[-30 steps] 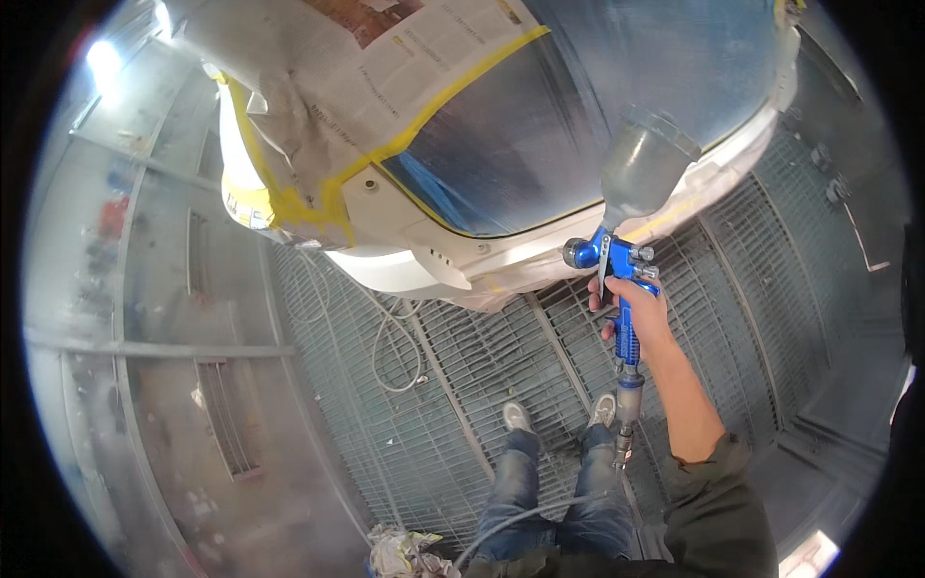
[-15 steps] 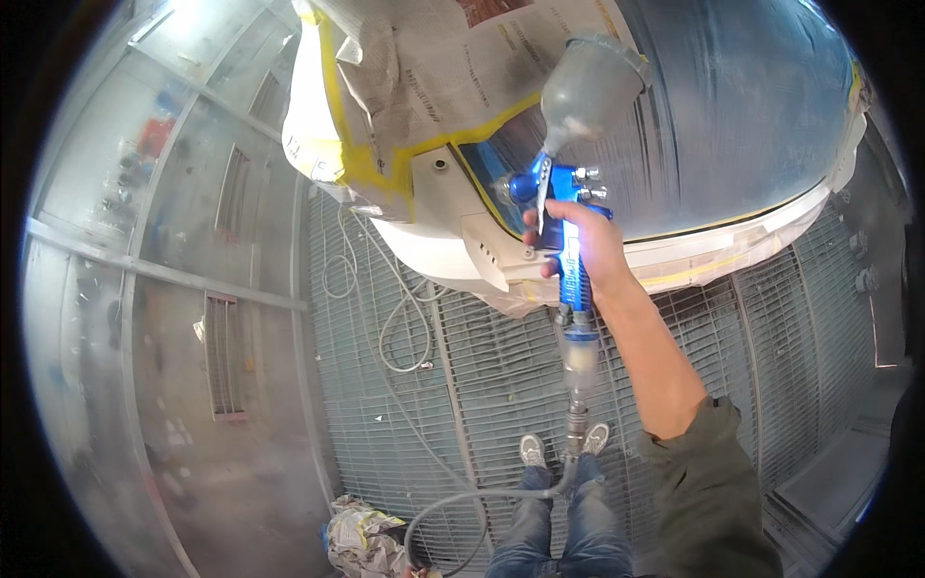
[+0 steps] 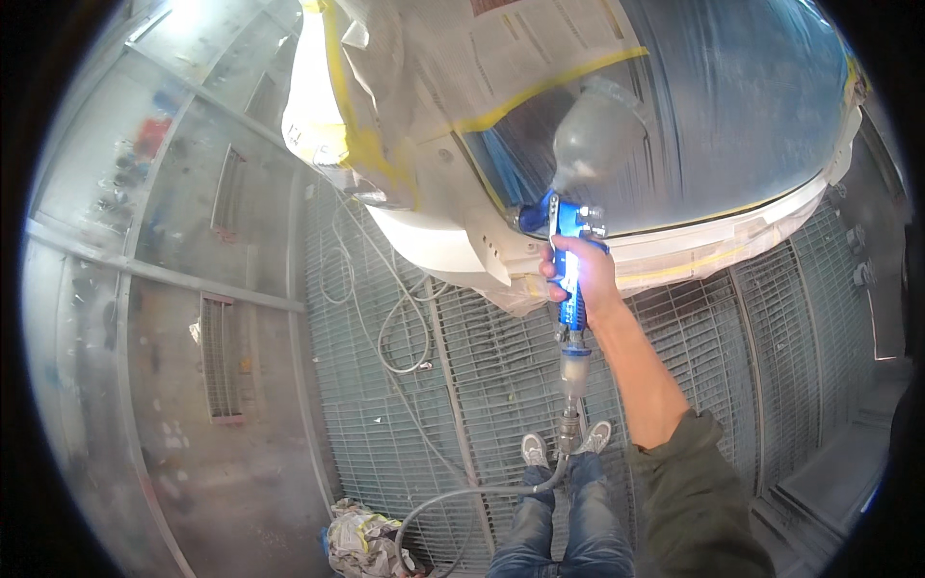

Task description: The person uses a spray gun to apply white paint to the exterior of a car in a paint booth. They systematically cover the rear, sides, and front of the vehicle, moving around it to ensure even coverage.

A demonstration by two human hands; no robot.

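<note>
My right hand (image 3: 590,275) is closed round the grip of a blue spray gun (image 3: 570,260), its fingers at the trigger. A translucent grey paint cup (image 3: 597,135) sits on top of the gun, tilted. The gun's nozzle points left at a white car body panel (image 3: 434,231), held apart from it, and pale mist hangs over the panel. From the gun's lower end a grey air hose (image 3: 462,493) loops down and left. Only a sliver of my left hand (image 3: 416,570) shows at the lower edge, closed on the hose; most of it is out of the picture.
Masking paper (image 3: 540,48), yellow tape (image 3: 549,89) and blue-tinted plastic film (image 3: 752,106) cover parts of the car. Below lies a metal floor grating (image 3: 501,385) with a thin looped hose (image 3: 424,337). A crumpled paper heap (image 3: 361,539) sits lower left, beside a hazy booth wall (image 3: 193,405).
My right hand and the spray gun have moved slightly lower. Mist has spread over the panel and masking left of the nozzle. The hose loop has shifted a little left.
</note>
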